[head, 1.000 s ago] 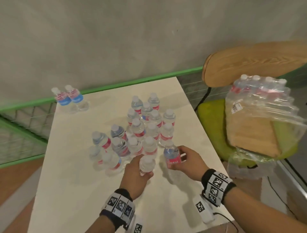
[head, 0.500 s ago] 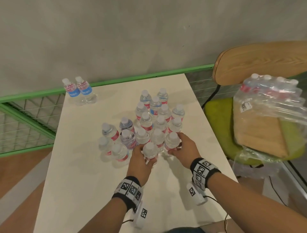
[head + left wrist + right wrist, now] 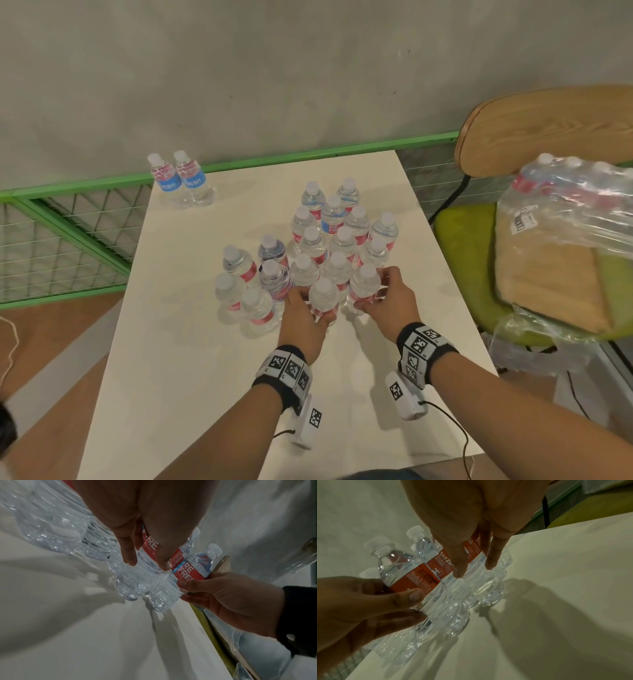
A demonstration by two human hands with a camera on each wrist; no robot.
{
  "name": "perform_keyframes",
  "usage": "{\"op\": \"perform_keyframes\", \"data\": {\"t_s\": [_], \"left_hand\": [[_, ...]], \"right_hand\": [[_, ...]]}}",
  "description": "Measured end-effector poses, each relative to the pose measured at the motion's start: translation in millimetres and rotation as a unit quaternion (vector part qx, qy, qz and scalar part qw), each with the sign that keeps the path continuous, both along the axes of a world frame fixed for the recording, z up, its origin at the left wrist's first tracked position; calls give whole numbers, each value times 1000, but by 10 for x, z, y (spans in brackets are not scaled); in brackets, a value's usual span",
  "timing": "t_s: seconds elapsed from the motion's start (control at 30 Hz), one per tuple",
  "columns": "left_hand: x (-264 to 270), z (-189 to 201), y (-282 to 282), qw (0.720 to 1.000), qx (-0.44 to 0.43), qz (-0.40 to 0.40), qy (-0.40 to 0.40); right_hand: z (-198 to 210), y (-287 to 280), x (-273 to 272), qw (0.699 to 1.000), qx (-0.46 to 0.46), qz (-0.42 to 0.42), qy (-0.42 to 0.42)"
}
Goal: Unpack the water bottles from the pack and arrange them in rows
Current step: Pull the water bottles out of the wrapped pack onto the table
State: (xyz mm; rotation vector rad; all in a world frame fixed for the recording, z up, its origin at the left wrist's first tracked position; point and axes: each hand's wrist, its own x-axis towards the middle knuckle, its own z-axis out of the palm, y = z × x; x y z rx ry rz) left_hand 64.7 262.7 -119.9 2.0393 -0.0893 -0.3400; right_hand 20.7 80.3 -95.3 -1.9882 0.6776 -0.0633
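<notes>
Several small clear water bottles with red labels stand in a tight cluster point(image 3: 329, 240) on the white table point(image 3: 191, 377). At the cluster's near end my left hand point(image 3: 303, 313) grips one upright bottle point(image 3: 323, 296) around its body. Right beside it my right hand point(image 3: 383, 296) grips a second upright bottle point(image 3: 364, 284). In the left wrist view my left hand point(image 3: 145, 562) wraps its bottle point(image 3: 137, 580), with the right hand's bottle point(image 3: 188, 572) touching it. In the right wrist view my right hand point(image 3: 474, 566) holds its bottle point(image 3: 476, 585). The plastic pack point(image 3: 568, 202) lies on a chair.
Two blue-labelled bottles point(image 3: 180, 181) stand apart at the table's far left corner. A looser group of bottles point(image 3: 250, 284) stands left of the cluster. The chair with the green seat point(image 3: 459, 236) is at the right, a green mesh railing point(image 3: 68, 222) at the left.
Both hands moved away from me with their bottles. The right hand's bottle came in against the near end of the cluster, beside the left hand's bottle.
</notes>
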Motion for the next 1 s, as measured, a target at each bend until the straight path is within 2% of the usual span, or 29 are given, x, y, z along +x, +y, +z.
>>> {"op": "perform_keyframes", "data": {"t_s": [0.23, 0.33, 0.4, 0.5, 0.63, 0.73, 0.87, 1.0], "left_hand": [[15, -24, -8, 1000, 0, 3, 13], [-6, -19, 49, 997, 72, -18, 13], [-23, 44, 110, 981, 179, -73, 31], [-86, 126, 196, 932, 287, -185, 117], [-220, 243, 29, 897, 273, -301, 175], [-340, 464, -498, 872, 211, -397, 193], [-455, 594, -1578, 870, 137, -458, 118], [-534, 626, -2677, 868, 90, -486, 33]], "right_hand": [[11, -44, 67, 1000, -6, 2, 11], [58, -90, 15, 999, -8, 21, 25], [90, -176, -52, 998, -13, 49, 46], [133, -384, -249, 986, 6, 122, 112], [186, -781, -680, 983, 29, 136, 116], [295, -1239, -982, 989, 38, 81, 118], [324, -2045, -1255, 993, -21, -37, 110], [334, -2760, -1330, 984, -27, -149, 96]]}}
